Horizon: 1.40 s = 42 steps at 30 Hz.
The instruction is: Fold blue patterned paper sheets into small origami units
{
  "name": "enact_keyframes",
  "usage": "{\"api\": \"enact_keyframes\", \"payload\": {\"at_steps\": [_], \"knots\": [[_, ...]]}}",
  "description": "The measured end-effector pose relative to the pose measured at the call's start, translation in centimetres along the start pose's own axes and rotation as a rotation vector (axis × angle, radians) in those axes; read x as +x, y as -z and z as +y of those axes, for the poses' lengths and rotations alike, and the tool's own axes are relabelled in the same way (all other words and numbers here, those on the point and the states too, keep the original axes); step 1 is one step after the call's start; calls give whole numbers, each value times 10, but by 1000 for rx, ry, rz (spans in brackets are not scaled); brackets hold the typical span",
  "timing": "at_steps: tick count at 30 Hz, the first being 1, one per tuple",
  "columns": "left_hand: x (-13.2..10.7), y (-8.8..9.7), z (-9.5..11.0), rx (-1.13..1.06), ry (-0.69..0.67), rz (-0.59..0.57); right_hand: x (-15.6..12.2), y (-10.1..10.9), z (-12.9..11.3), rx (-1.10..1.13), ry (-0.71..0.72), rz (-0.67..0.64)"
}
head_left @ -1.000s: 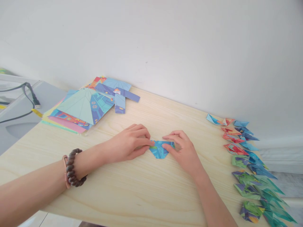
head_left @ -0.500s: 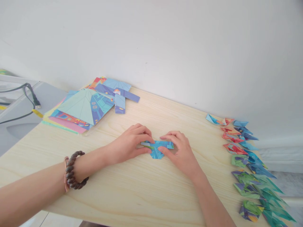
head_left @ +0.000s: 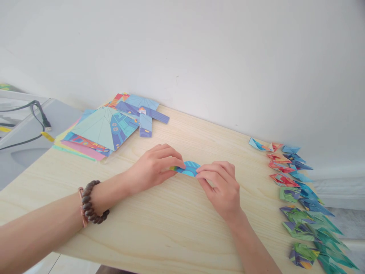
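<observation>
A small folded piece of blue patterned paper (head_left: 188,168) is at the middle of the wooden table, one edge rounded and a bit of yellow-green at its left end. My left hand (head_left: 159,164) pinches that left end between thumb and fingers; a dark beaded bracelet and a copper-coloured bangle circle the wrist. On the opposite side my right hand (head_left: 221,184) grips the right end, its fingers curled and partly hiding the paper.
Patterned paper sheets (head_left: 94,127) are stacked at the back left, with cut strips (head_left: 146,126) beside them. Several folded paper pieces (head_left: 296,215) line the table's right edge. A black cable (head_left: 42,118) lies at far left. A white wall (head_left: 182,57) stands behind the table.
The paper has been turned over: its rounded edge, earlier towards me, now faces away, and a different pattern shows. My right hand's fingers have closed around its right end.
</observation>
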<state>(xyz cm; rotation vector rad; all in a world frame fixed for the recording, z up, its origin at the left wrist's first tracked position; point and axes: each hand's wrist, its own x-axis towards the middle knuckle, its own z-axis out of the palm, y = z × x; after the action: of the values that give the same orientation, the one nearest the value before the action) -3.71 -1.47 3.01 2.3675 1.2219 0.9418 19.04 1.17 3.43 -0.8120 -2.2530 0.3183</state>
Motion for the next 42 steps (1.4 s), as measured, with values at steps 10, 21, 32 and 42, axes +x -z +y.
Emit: {"api": "enact_keyframes", "payload": {"at_steps": [10, 21, 32, 42], "knots": [[1, 1, -5, 311, -143, -169, 1, -1, 10, 28, -169, -288], [-1, -2, 2, 436, -67, -206, -7, 6, 17, -33, -246, -295], [-3, -1, 2, 429, -71, -265, -5, 9, 15, 175, -437, -291], [-4, -2, -1, 339, -33, -266, -7, 10, 24, 160, -501, -297]]}}
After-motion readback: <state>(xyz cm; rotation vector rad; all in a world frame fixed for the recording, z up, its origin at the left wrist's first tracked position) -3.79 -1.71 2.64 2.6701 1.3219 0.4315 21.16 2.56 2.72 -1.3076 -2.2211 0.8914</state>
